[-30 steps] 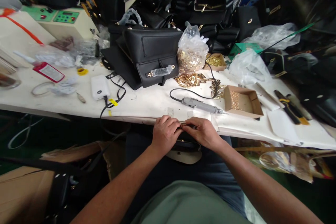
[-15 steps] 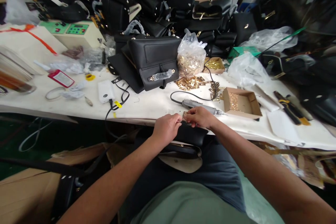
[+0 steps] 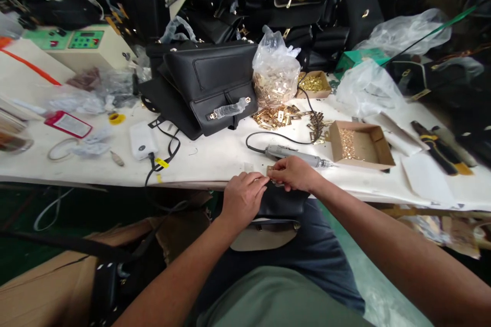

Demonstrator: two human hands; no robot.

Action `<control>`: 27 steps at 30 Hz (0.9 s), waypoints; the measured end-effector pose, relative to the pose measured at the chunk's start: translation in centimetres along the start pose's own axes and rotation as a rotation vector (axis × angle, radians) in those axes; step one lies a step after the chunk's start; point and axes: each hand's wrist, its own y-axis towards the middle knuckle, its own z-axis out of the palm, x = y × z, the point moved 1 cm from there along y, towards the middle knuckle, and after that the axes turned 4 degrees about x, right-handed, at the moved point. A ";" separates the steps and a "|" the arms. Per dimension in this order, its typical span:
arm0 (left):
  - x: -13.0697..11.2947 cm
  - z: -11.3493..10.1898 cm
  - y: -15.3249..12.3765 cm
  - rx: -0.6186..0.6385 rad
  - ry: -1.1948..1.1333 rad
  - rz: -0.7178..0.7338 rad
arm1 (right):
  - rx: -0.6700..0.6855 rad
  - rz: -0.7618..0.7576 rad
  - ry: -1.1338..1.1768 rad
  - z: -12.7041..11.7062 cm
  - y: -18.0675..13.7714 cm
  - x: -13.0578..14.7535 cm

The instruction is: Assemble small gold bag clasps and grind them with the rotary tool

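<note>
A black handbag [image 3: 282,202] lies across my lap against the table's front edge, its pale lining showing below. My right hand [image 3: 294,172] pinches a small gold metal plate [image 3: 269,169] between thumb and fingers, over the bag's upper edge. Meeting it from the left, my left hand [image 3: 243,195] is closed on the bag's edge, its fingertips beside the plate; what lies under them is hidden. Just beyond my right hand rests a grey electric screwdriver [image 3: 286,152] with its tip to the right.
A cardboard box [image 3: 378,163] of small gold pieces stands right of the screwdriver. Loose gold plates [image 3: 274,117] lie before a filled plastic bag [image 3: 276,79]. Another black handbag [image 3: 220,87] stands behind. Pliers [image 3: 437,148] lie at right, a white power bank [image 3: 141,141] at left.
My left fingers have gone from a tight fist to lying more stretched over the bag's edge. My right hand keeps its pinch on the gold plate. The view has shifted slightly.
</note>
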 end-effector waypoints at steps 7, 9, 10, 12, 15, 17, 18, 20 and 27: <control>0.7 0.9 -1.0 -0.059 -0.051 0.066 | -0.088 -0.009 -0.086 0.6 -0.7 0.5; 0.8 1.0 -1.0 -0.055 -0.075 0.067 | -0.130 -0.019 -0.104 0.8 -0.9 0.7; 0.9 1.0 -1.0 -0.048 -0.082 0.066 | -0.154 -0.029 -0.115 1.0 -1.0 0.7; 1.0 1.0 -0.9 -0.032 -0.089 0.066 | -0.196 -0.053 -0.137 1.3 -1.1 0.5; 1.0 0.8 -0.8 -0.002 -0.081 0.074 | -0.215 -0.074 -0.151 1.6 -1.2 0.2; 1.0 0.7 -0.7 0.006 -0.072 0.067 | -0.207 -0.082 -0.149 1.6 -1.3 0.0; 1.0 0.7 -0.7 0.007 -0.068 0.061 | -0.198 -0.092 -0.146 1.5 -1.3 -0.1; 0.9 0.6 -0.7 0.012 -0.063 0.048 | -0.178 -0.128 -0.141 1.4 -1.5 -0.4; 1.0 0.9 -0.6 0.018 -0.117 0.013 | -0.215 -0.225 -0.277 1.1 -2.1 -1.0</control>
